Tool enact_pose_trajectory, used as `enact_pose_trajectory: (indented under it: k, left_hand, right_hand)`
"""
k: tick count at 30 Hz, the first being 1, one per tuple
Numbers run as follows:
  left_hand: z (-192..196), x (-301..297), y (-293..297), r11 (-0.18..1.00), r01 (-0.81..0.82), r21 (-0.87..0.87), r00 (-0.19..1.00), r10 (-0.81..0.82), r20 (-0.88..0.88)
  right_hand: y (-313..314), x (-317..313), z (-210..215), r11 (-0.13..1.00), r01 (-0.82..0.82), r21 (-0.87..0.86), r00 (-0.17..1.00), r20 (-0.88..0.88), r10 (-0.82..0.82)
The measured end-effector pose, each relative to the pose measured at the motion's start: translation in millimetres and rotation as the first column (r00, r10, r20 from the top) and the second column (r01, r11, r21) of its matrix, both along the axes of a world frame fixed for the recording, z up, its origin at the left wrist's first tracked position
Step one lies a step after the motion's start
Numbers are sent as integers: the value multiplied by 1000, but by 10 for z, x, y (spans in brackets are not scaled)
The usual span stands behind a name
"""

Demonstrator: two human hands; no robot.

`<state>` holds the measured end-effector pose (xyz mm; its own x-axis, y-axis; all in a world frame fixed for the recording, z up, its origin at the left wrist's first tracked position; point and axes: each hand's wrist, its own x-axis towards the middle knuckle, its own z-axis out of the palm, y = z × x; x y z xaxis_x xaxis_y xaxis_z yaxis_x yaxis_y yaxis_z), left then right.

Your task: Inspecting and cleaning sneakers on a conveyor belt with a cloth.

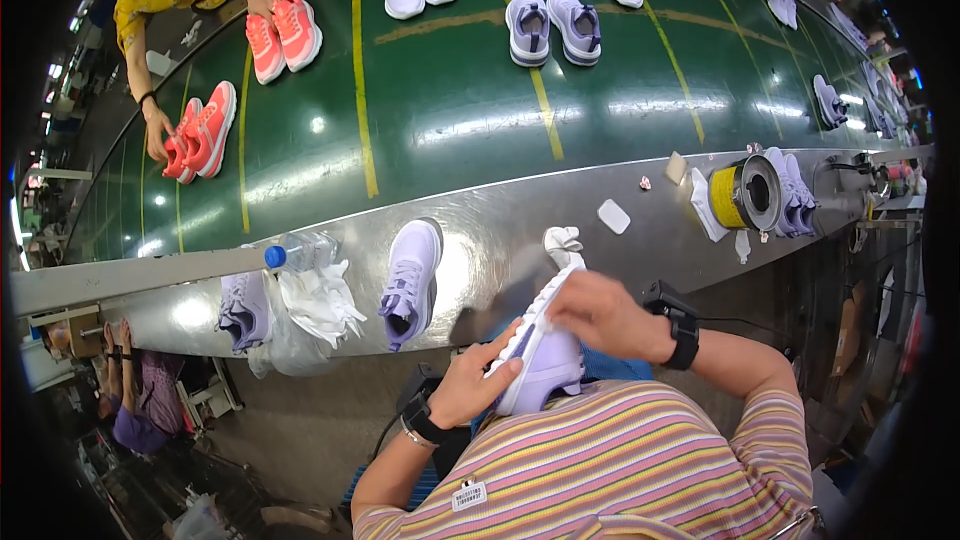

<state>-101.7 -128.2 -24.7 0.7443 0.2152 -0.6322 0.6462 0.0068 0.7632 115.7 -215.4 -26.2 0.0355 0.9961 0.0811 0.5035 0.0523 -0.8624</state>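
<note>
Green belt (450, 110) carries five shoe pairs — both hands' fingers (500, 365) grasping one lavender shoe (545, 355).

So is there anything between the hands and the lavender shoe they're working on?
No. Both hands are already on the lavender shoe: the left hand grips its side from below, and the right hand presses a white cloth against its sole edge. Nothing sits between them.

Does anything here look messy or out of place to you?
Mostly tidy: the shoes on the green belt sit in neat pairs. The odd spot is the steel ledge, where a plastic bottle lies on its side beside crumpled white cloths, and a single lilac shoe sits without its partner.
</note>
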Motion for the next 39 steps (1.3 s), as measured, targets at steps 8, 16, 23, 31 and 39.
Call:
enact_pose_trajectory:
  k: [8, 16, 23, 31, 39]
  left_hand:
    - [-147, -151, -134, 945, -306, -116, 931, 322, 174]
    - [-477, -153, -105, 516, -432, -740, 668, 734, 122]
    - [-652, -174, -35, -341, 118, -933, 497, 833, -242]
    - [-687, -96, -99, -460, 122, -880, 453, 814, -363]
    - [-752, -69, -225, -493, 93, -865, 423, 806, -414]
  right_hand:
    - [167, -4, -157, 938, 347, 6, 938, 11, -347]
    - [255, -196, 455, 996, 15, -90, 950, -309, -43]
    - [452, 270, 89, 856, 403, -324, 576, -637, -512]
    - [892, -72, -238, 894, 445, -59, 868, -217, -446]
    - [641, -284, -376, 869, 494, 22, 857, -177, -483]
